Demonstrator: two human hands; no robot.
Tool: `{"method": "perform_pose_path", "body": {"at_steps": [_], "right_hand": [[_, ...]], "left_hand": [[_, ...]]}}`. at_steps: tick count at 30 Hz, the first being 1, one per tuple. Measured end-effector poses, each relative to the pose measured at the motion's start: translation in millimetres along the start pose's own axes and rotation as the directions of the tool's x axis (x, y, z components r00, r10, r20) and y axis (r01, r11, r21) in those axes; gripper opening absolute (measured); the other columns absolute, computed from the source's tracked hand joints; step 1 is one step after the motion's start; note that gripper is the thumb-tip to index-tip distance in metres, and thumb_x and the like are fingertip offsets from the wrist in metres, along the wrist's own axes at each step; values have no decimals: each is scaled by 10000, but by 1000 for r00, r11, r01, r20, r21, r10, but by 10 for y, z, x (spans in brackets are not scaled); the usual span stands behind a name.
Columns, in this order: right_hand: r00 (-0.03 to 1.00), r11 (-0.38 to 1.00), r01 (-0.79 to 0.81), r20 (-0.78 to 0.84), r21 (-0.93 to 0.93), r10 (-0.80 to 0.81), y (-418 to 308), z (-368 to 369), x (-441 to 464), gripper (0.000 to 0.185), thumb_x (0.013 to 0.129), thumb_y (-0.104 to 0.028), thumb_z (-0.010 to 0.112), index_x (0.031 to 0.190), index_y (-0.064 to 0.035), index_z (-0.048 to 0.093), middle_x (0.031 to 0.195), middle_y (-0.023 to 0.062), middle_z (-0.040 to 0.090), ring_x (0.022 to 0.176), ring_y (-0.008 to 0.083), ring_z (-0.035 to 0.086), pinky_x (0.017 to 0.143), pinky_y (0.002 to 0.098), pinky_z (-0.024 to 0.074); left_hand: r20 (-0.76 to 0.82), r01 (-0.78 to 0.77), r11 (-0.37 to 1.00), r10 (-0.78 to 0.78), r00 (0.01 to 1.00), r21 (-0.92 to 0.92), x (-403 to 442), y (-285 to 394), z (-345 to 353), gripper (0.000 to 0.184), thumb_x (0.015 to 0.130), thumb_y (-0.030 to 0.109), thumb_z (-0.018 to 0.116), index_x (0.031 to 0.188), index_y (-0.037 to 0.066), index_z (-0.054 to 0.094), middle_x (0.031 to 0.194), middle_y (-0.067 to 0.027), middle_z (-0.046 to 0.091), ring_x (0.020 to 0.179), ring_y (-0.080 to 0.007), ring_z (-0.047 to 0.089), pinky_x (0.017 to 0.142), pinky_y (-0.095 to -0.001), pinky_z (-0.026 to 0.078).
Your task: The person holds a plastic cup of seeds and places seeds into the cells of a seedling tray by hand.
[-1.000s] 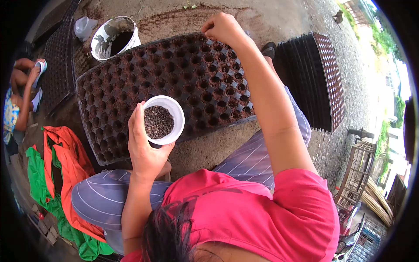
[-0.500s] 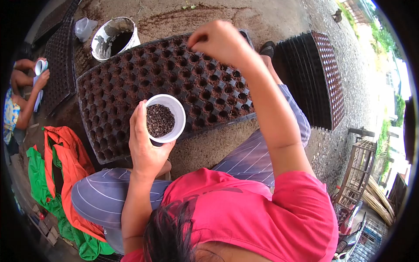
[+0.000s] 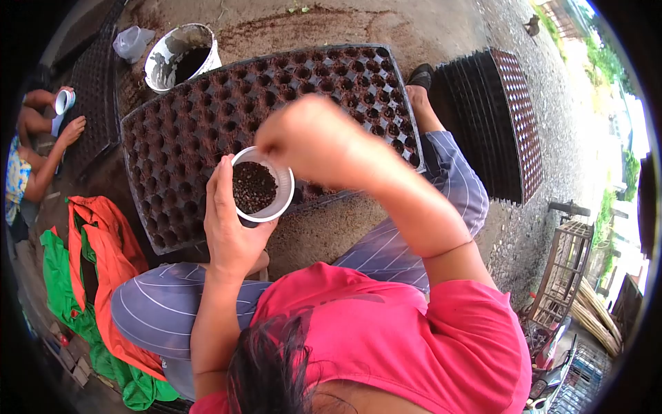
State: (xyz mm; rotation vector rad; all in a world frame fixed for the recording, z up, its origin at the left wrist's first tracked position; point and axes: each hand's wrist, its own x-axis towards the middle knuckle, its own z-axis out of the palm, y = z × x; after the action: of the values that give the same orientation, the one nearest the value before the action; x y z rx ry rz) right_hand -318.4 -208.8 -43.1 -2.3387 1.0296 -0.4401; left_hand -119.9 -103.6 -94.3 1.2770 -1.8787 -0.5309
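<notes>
My left hand [image 3: 231,231] is wrapped round a white plastic cup [image 3: 284,196], held tilted so that its inside shows. Small brown seeds [image 3: 254,188] fill the lower part of the cup. My right hand [image 3: 310,141] hangs over the cup's far rim, smeared by motion; its fingertips are hard to make out. Beneath both hands lies a black seedling tray [image 3: 186,148], its many cells holding dark soil with a small hollow in each.
Beyond the tray stands a stained white bucket [image 3: 212,58] beside a clear plastic bag [image 3: 132,43]. A tall stack of trays [image 3: 486,124] is at the right. Orange cloth [image 3: 114,262] and green cloth [image 3: 65,297] lie at left. Another person [image 3: 34,155] holds a cup near more trays.
My right hand has come from the tray's far side back toward me, to the cup's rim. My left hand with the cup has barely moved.
</notes>
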Motion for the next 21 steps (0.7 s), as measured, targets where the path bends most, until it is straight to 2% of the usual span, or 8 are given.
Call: {"method": "perform_pose_path", "body": {"at_steps": [4, 7, 11, 13, 15, 17, 19, 21], "right_hand": [[921, 931, -346, -229, -116, 314, 831, -372, 13, 203, 757, -123, 756, 944, -49, 786, 852, 135, 757, 761, 272, 740, 739, 356, 585], [914, 912, -394, -152, -116, 375, 1259, -335, -5, 212, 754, -119, 763, 954, -53, 791, 840, 134, 757, 767, 268, 742, 749, 362, 586], [869, 882, -466, -225, -68, 441, 900, -443, -30, 225, 758, -119, 757, 973, -65, 796, 842, 136, 758, 753, 255, 743, 729, 359, 586], [954, 967, -253, -158, 30, 255, 389, -452, -10, 207, 760, -138, 712, 942, -93, 800, 832, 121, 756, 769, 271, 745, 735, 377, 589], [962, 959, -251, 143, 135, 231, -164, -324, -2, 155, 766, -103, 731, 896, -39, 785, 766, 125, 739, 736, 268, 744, 643, 347, 586], [959, 937, 103, 284, -334, -5, -377, -14, -82, 107, 750, -85, 712, 811, -4, 745, 700, 144, 701, 728, 299, 738, 603, 373, 581], [989, 965, 119, 116, -232, -94, -396, 375, -179, 106, 725, -90, 708, 770, 6, 711, 688, 175, 684, 732, 326, 733, 593, 397, 577], [990, 968, 110, 114, -226, -86, -423, 483, -179, 111, 728, -92, 703, 791, -2, 718, 711, 174, 691, 734, 321, 731, 606, 402, 578]], "left_hand": [[-14, 9, 1000, -10, 1000, -21, -13, -36, -15, 1157, 606, 2, 910, 1576, 5, 279, 1408, -235, 527, 1269, -385, 562, 1080, -456, 459], [3, 34, 998, -34, 999, -44, -21, -16, -18, 1158, 607, 2, 910, 1576, 4, 278, 1418, -234, 525, 1279, -385, 556, 1092, -455, 452], [0, 11, 999, -11, 1000, -31, -2, -25, -7, 1161, 606, 1, 911, 1577, 2, 275, 1430, -234, 520, 1289, -384, 550, 1097, -456, 446], [4, 4, 1000, -4, 1000, -29, -1, -17, 6, 1153, 618, 23, 913, 1576, 0, 272, 1435, -236, 520, 1295, -388, 546, 1097, -464, 444], [11, -4, 1000, 5, 1000, -31, 18, 44, 25, 1132, 616, 17, 901, 1565, 8, 284, 1427, -246, 527, 1278, -415, 555, 1074, -476, 467], [9, -18, 999, 18, 1000, -33, 27, 97, 46, 1111, 615, 11, 890, 1554, 16, 296, 1419, -256, 533, 1261, -441, 565, 1051, -487, 491], [42, -17, 997, 20, 999, -72, 7, 124, 42, 1118, 621, 43, 901, 1558, 25, 292, 1417, -249, 537, 1255, -443, 568, 1037, -489, 498], [41, -33, 997, 36, 999, -66, -36, 97, 49, 1119, 626, 74, 909, 1560, 34, 293, 1417, -242, 538, 1254, -440, 569, 1025, -489, 504]]}}
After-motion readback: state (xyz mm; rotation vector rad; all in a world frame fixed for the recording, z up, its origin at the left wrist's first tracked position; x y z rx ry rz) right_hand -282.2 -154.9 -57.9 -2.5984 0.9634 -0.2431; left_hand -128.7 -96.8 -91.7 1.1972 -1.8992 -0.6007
